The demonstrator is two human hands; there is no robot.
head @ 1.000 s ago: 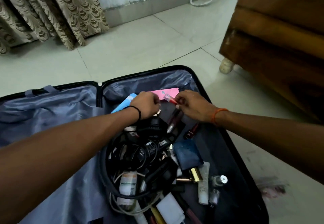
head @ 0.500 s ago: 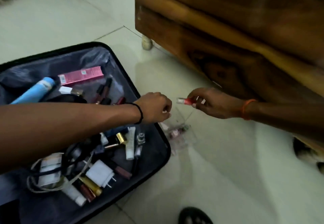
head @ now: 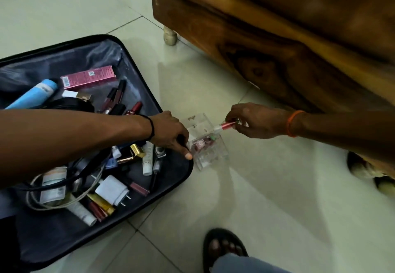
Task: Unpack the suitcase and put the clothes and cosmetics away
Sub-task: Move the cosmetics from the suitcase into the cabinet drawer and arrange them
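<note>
The open black suitcase (head: 189, 171) lies on the floor at the left. It holds a pink carton (head: 89, 78), a blue tube (head: 32, 96), lipsticks, small bottles, cables and a white charger (head: 113, 191). Just beyond its right rim stands a small clear plastic box (head: 210, 151) with its lid up and a few cosmetics inside. My left hand (head: 171, 134) grips the box's left side, thumb down along its front corner. My right hand (head: 254, 121) pinches a small red and clear tube (head: 226, 125) just above the box's opening.
A dark wooden piece of furniture (head: 277, 37) on a round pale foot (head: 170, 35) fills the upper right, close behind the box. My sandalled foot (head: 224, 249) stands on the pale tiles at the bottom. Some rounded objects (head: 367, 170) lie at the right edge.
Both hands left the suitcase's far end and moved right to the clear box on the floor. The right hand carried the red tube there, and the view swung right and down.
</note>
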